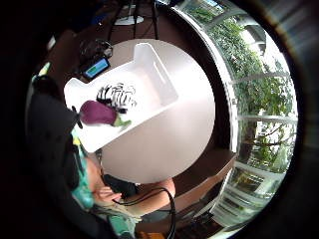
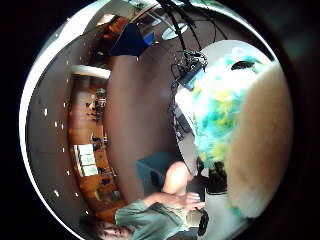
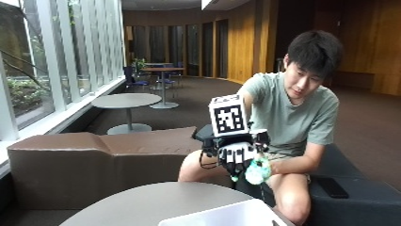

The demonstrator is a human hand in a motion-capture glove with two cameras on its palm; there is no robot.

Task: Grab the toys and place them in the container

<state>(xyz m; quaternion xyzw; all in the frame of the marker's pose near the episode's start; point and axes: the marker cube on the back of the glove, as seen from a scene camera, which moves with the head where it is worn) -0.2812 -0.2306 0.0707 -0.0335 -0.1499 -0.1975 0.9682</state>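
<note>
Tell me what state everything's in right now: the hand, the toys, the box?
Black-gloved right hand: raised above the table, gripping a fluffy toy.
Fluffy teal-and-yellow plush toy: held in the hand, not yet in the container.
White plastic container: on the round table, open-topped, holding two toys.
Purple plush eggplant: lying in the container.
Black-and-white striped plush toy: lying in the container, beside the eggplant.

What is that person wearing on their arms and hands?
The right hand wears a black glove with white plates across the backs of the fingers. The other hand is bare. Both arms are bare below the short sleeves of a grey-green T-shirt.
</note>
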